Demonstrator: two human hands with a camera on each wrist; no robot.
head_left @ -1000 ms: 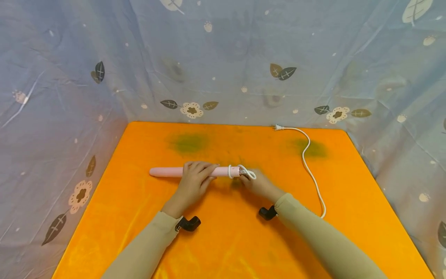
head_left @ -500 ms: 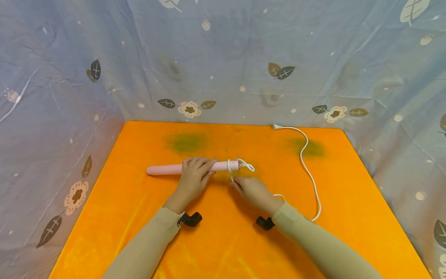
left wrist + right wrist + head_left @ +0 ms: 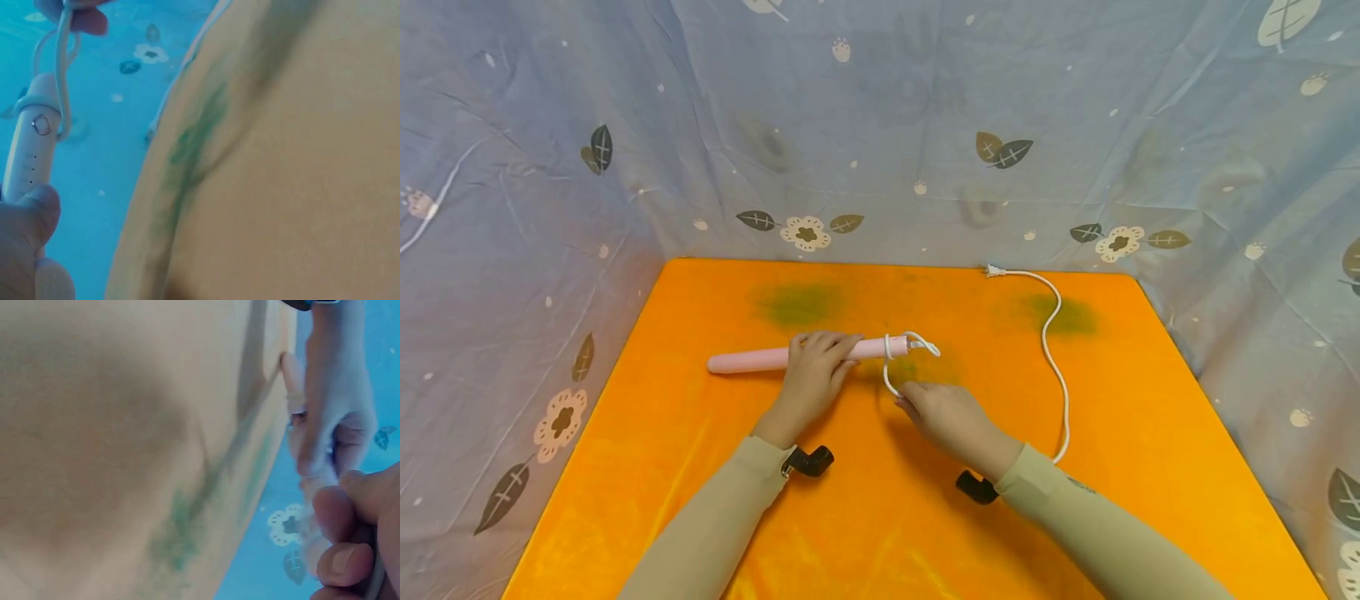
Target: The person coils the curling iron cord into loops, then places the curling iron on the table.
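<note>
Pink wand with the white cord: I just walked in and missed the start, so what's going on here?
A person's left hand grips the pink wand over the orange table. The right hand pinches the white cord, which loops around the wand near its corded end. More cord runs across the table to a plug by its far edge.

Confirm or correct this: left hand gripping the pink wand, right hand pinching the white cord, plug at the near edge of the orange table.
Wrong about the plug: the head view shows it at the far edge of the orange table. The rest stands: the left hand grips the pink wand, and the right hand pinches the white cord.
</note>
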